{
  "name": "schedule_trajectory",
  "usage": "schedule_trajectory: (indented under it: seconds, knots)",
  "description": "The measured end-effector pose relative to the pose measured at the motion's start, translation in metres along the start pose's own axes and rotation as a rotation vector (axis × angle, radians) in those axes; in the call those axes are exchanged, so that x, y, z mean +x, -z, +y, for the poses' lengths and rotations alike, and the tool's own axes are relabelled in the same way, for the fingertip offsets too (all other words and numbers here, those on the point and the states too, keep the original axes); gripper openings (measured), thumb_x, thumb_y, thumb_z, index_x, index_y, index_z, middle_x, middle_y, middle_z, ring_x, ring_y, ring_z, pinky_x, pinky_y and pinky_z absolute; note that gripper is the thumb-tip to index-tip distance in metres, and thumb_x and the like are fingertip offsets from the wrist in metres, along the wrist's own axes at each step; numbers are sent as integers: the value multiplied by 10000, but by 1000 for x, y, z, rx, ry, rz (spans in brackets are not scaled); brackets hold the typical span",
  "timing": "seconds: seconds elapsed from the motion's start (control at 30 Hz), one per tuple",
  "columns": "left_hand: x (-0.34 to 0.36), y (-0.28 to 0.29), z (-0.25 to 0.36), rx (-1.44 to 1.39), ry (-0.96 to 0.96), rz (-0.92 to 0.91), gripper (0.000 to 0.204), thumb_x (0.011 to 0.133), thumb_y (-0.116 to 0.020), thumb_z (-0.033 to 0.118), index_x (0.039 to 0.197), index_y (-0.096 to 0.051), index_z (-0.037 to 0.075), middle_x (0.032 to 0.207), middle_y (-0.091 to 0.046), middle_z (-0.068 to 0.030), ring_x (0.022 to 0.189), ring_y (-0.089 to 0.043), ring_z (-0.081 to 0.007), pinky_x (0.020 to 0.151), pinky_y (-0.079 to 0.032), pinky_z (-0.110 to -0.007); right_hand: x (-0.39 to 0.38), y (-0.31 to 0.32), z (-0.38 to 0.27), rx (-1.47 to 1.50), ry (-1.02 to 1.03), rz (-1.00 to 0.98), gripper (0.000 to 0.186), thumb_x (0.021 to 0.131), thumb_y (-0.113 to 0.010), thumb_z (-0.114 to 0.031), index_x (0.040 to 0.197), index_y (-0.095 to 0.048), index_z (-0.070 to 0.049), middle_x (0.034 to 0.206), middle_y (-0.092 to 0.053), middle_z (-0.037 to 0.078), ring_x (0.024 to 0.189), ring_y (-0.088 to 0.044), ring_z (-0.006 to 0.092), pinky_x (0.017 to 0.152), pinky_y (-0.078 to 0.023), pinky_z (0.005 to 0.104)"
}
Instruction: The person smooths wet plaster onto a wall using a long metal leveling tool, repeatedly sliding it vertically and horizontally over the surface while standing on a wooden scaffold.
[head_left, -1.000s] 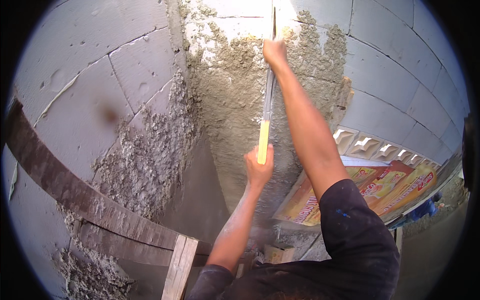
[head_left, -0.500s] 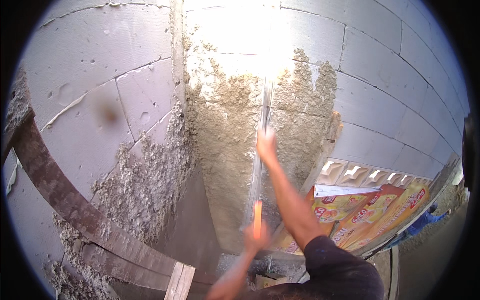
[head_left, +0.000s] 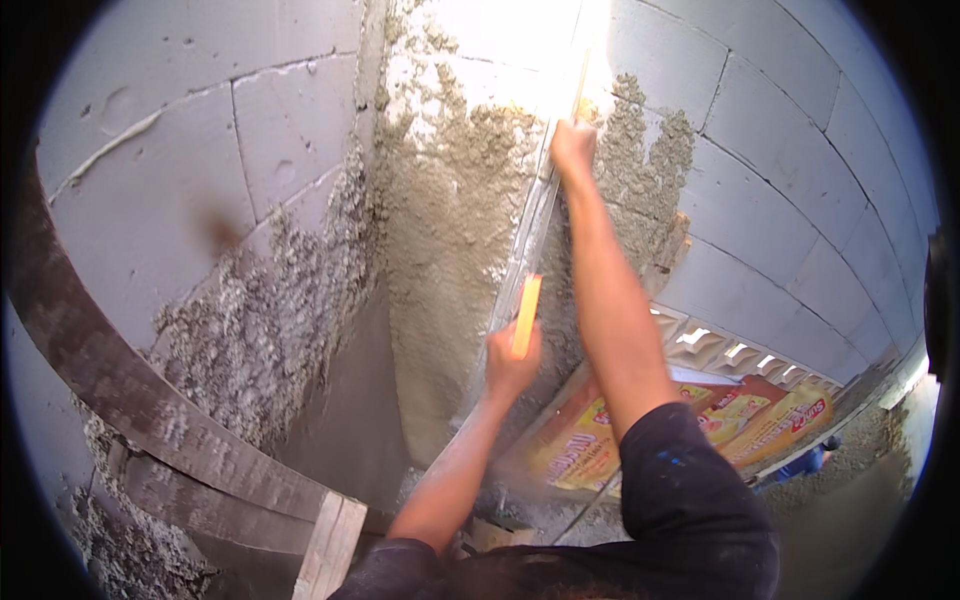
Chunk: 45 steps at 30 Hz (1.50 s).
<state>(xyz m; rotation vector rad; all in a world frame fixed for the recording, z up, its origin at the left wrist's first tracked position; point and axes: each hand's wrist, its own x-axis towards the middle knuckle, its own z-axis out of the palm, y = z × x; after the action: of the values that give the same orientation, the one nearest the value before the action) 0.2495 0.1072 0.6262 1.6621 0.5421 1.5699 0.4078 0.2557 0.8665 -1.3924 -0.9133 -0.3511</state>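
Note:
A long metal straightedge (head_left: 537,225) runs steeply up the wall, its top leaning right, along wet grey plaster (head_left: 450,230). My right hand (head_left: 573,147) is closed round its upper part, at the end of an outstretched arm. Lower down, my left hand (head_left: 512,358) grips the same straightedge. A flat orange piece (head_left: 527,315) sticks up out of the left fist; its kind is not clear. Glare washes out the straightedge's top end. Rough plaster covers the wall behind and to both sides of the straightedge.
At left, a block wall (head_left: 160,180) carries rough mortar, with a curved brown plank (head_left: 110,370) in front. A wooden batten (head_left: 330,545) stands below. Right are bare blocks (head_left: 770,150), vent blocks (head_left: 715,345), printed sheeting (head_left: 575,450) and a person in blue (head_left: 800,463).
Both hands have moved upward along the wall with the straightedge, the right hand reaching further up and right. The straightedge now leans more to the right. The view has shifted slightly.

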Motion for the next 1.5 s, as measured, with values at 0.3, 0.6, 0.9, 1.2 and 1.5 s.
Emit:
schedule_trajectory:
  seconds: [0.3, 0.6, 0.9, 1.2, 1.5]
  knots:
    - [-248, 47, -66, 244, 313, -414, 172, 841, -638, 184, 801, -639, 17, 759, -645, -210, 700, -652, -366, 620, -500, -465, -268, 41, 214, -95, -373, -403, 339, 934, -492, -218, 964, -618, 96, 705, -610, 226, 684, -607, 385, 662, -474, 440]
    - [-250, 147, -14, 79, 698, -1191, 444, 794, -718, 374, 1073, -629, 41, 1121, -635, -189, 1037, -616, -323, 847, -472, -430, -355, 120, 125, 531, -659, -258, 332, 849, -439, -49, 1127, -607, 20, 707, -536, 32, 548, -518, 112, 485, -432, 263]
    - [-220, 208, 114, -282, 747, -838, 471, 967, -594, 308, 1344, -526, 34, 1324, -572, -129, 1235, -523, -212, 1047, -403, -344, -350, 140, 120, 469, -820, -250, 165, 846, -621, -170, 903, -617, -16, 729, -612, 64, 595, -591, 167, 556, -494, 304]
    - [-196, 284, 256, -265, 640, -510, 552, 898, -643, 363, 1332, -539, 37, 1300, -589, -152, 1199, -550, -266, 1026, -418, -361, -394, 47, 90, 754, -650, -637, 371, 856, -438, -86, 1197, -560, -8, 727, -517, 3, 480, -479, 93, 407, -379, 236]
    - [-177, 297, 492, 610, 148, -329, 669, 797, -739, 416, 1321, -561, 39, 1327, -583, -169, 1203, -555, -334, 1028, -419, -396, -418, -3, 25, 882, -572, -757, 413, 825, -390, -36, 1203, -552, 3, 738, -517, 24, 482, -473, 93, 411, -383, 237]
